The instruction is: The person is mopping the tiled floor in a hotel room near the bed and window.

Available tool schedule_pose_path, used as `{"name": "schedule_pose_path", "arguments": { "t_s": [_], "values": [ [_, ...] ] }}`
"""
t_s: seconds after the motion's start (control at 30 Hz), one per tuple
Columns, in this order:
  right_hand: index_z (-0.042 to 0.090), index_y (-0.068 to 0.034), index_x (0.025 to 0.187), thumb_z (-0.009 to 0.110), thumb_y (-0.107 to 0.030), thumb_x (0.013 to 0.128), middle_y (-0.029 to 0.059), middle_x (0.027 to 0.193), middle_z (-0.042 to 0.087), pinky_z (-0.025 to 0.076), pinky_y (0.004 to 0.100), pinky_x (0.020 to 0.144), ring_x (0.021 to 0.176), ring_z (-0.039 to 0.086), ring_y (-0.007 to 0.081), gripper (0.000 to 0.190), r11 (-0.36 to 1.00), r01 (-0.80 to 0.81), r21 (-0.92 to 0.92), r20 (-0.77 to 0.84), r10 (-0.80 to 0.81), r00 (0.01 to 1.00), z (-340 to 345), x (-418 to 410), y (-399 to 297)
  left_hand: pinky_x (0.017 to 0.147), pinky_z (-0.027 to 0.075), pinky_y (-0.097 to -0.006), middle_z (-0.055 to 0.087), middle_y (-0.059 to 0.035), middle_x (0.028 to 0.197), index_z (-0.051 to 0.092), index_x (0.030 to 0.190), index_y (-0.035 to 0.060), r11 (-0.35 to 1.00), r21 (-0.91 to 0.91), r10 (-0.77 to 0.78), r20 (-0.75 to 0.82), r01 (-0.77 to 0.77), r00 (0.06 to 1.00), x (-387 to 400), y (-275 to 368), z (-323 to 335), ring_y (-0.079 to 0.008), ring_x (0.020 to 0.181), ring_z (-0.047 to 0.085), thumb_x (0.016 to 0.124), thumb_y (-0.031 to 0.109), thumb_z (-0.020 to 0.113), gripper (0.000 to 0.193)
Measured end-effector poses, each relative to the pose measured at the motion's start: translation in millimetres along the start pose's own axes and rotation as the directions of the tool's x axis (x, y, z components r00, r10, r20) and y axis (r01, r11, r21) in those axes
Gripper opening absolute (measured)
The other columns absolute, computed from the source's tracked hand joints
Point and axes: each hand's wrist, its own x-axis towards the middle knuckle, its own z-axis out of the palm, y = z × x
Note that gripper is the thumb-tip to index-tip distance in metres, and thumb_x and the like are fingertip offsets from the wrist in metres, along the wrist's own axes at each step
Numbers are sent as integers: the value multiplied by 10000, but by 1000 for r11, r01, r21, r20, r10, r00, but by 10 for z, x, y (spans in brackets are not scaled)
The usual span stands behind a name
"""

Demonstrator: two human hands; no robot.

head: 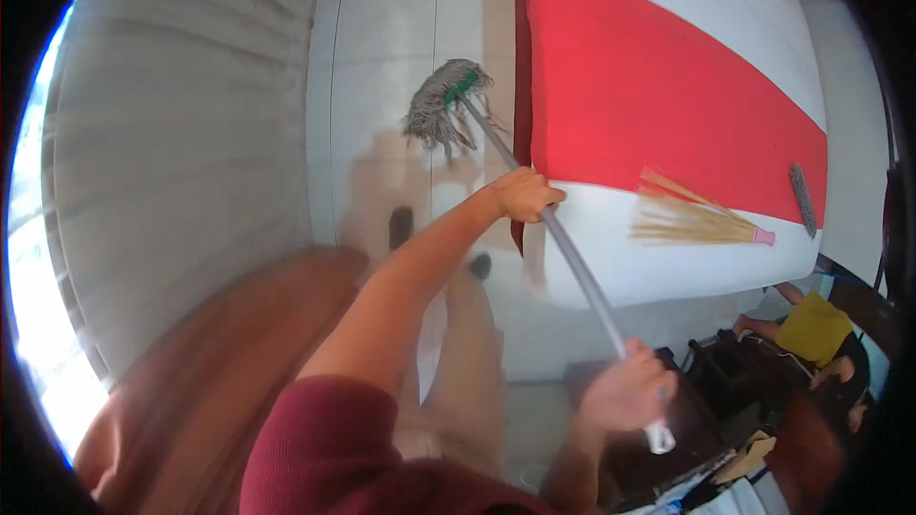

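My left hand (pixel 529 194) is wrapped around the middle of a grey mop handle (pixel 583 275). Lower right, my right hand (pixel 630 386) grips the same handle close to its white end cap (pixel 660 438) and looks slightly blurred. The handle slants away from me to a string mop head (pixel 444 104) with grey strands and a green holder (pixel 461 88). Those strands lie spread on the pale tiled floor (pixel 383 28), left of the bed. Both of my feet show dark on the floor below the mop.
Right of the mop stands a bed (pixel 587 243) with white and red covers. On it lie a stick broom (pixel 698 211) and a grey duster (pixel 803 199). Brown fabric (pixel 236 350) hangs at left. Dark furniture (pixel 658 458) and a person (pixel 816 329) in yellow are at lower right.
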Motion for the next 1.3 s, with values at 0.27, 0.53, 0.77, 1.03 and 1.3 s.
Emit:
{"name": "schedule_pose_path", "arguments": {
  "t_s": [0.27,0.53,0.77,1.03,1.3],
  "values": [
    [377,-92,656,456,-191,813,38,567,381,397,403,727,558,381,161,202,974,-43,-224,103,68,992,73,-627,486,728,432,-420,553,-94,672,544,645,83,995,45,89,-93,-86,992,-465,-652,76,-301,720,563,605,159,619,114],
    [479,-36,763,412,-216,876,83,746,510,443,357,636,621,499,197,222,271,-225,-936,-222,41,974,-697,-1670,-585,646,489,-445,624,-152,703,639,718,87,960,-190,274,479,-206,834,-849,752,535,-341,692,615,669,201,593,133],
    [430,-64,683,482,-213,767,77,673,451,393,398,767,617,433,192,179,841,-104,-530,-199,-5,980,-69,-1454,422,626,481,-468,614,-151,691,615,718,87,984,-56,181,266,-172,947,-527,-512,-183,-344,696,609,620,189,595,143],
    [411,-47,639,479,-143,850,70,603,477,399,371,781,634,484,170,242,990,123,-75,520,-67,851,2183,-146,1592,855,402,-444,605,-48,745,566,676,131,955,199,-132,-377,219,917,-747,-2235,-1781,-269,863,581,627,98,644,98],
    [363,-42,557,504,-129,766,59,501,413,352,345,526,457,407,166,267,994,-13,-113,712,90,696,2551,-636,861,706,407,-409,548,-91,678,498,642,79,938,-223,-343,-702,265,624,-2113,-1594,-1515,-309,699,510,655,44,588,98]
  ]
}}
